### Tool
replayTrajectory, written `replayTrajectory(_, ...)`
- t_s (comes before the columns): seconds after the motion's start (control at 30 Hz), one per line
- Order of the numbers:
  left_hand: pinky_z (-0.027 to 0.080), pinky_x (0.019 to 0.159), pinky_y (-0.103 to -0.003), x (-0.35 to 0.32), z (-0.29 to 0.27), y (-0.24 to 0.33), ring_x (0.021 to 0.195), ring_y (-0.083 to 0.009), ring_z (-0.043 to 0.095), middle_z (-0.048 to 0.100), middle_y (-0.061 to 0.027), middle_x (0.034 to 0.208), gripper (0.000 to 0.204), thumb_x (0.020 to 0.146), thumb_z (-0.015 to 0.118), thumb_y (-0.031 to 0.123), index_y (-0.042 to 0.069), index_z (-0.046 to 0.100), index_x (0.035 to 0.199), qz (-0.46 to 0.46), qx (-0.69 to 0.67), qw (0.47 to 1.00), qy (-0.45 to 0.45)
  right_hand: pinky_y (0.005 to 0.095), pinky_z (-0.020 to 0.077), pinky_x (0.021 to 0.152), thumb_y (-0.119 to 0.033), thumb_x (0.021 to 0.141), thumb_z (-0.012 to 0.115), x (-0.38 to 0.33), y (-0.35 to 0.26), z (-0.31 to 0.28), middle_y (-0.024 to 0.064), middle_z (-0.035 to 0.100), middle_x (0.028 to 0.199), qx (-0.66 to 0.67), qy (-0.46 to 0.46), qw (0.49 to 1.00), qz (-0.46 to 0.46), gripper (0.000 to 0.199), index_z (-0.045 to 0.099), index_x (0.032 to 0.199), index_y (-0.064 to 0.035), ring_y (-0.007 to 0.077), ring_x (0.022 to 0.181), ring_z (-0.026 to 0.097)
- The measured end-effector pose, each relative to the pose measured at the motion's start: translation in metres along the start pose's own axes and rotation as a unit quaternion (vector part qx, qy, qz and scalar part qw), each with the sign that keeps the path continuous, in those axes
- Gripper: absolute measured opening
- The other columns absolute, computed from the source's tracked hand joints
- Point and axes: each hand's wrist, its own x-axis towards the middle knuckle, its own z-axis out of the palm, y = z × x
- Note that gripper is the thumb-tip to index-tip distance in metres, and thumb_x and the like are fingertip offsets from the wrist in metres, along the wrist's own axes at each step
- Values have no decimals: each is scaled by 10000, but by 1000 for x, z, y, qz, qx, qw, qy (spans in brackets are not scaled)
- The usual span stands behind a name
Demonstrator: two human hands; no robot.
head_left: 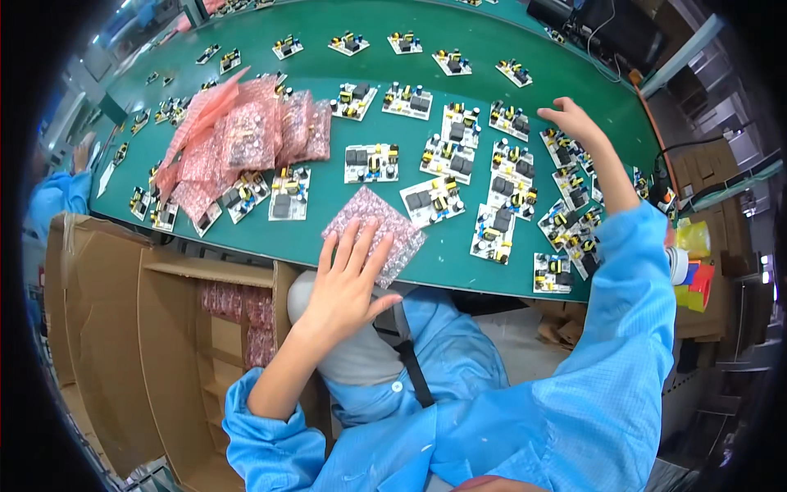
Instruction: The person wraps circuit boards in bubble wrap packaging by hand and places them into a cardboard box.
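At the far left I can see a co-worker's blue sleeve (61, 197) beside the green table (451, 266). Nearer to me, below the table's edge, a tall open cardboard box (106, 336) has pink bubble-wrapped packs (221, 302) inside. Above it on the table lies a loose heap of pink bubble bags (246, 135), partly covering some circuit boards.

Next comes the left hand (348, 287), its fingers spread and laid flat on a single pink bubble bag (369, 205) near the front edge; the thumb sticks out to the side, and nothing is gripped. Whether that bag has a board in it, I can't tell.

Further right, white circuit boards (433, 202) with black and yellow parts lie in uneven columns. Over the farther ones reaches the right hand (574, 123), loosely open, fingers a little bent, holding nothing I can see. Past that arm sits a yellow roll (695, 239).
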Motion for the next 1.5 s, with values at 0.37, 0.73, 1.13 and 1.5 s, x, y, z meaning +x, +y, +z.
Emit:
replayTrajectory(0.37,72,1180,-546,13,-5,1,1482,-410,134,221,-213,1586,875,829,697,474,60,328,1505,-11,-24,998,-63,417,454,1006,-651,721,740,151,30,42,287,577,1303,-130,68,988,44,994,520,1297,129,365,1200,583)
replayTrajectory(0.73,87,1169,-551,14,-5,7,1466,-420,159,233,-213,1575,936,724,794,279,55,319,1498,13,-24,999,-47,382,564,761,-517,591,870,111,11,19,199,703,1073,-56,31,994,88,755,705,1042,66,303,893,703)
replayTrajectory(1.13,344,1001,-480,-4,-8,-1,1240,-383,432,448,-179,1346,725,782,702,120,101,424,1451,31,41,997,61,295,557,714,-58,755,798,-206,-67,-39,147,716,1030,344,-97,907,-225,639,425,1274,-38,174,865,694)
replayTrajectory(1.5,355,958,-502,4,10,-1,1169,-393,445,445,-185,1306,698,800,701,180,99,430,1438,9,74,994,76,340,535,911,-26,790,785,-417,-47,168,222,608,1250,779,-289,550,-82,792,289,1408,-30,240,1144,621)
